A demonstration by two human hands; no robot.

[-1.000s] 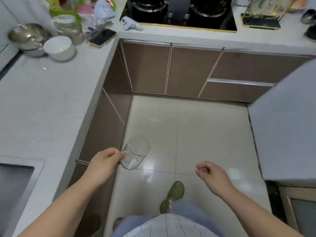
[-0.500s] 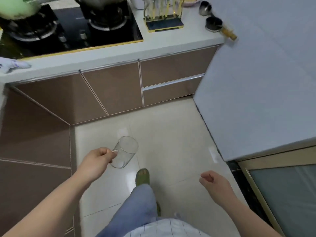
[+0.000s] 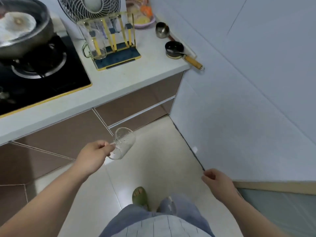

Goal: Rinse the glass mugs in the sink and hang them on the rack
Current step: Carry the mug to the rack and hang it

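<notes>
Gripping a wet glass mug (image 3: 123,143) by its handle, left hand (image 3: 93,155) over the floor below the counter (image 3: 119,79), right hand (image 3: 218,183) loosely curled, holding nothing, rack (image 3: 112,47) on the counter bearing another mug (image 3: 94,47)

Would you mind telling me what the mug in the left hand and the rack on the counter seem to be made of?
Mug: clear glass, see-through and speckled with droplets. Rack: gold, shiny posts, probably metal, on a dark blue base with gold trim; the base material is unclear.
</notes>
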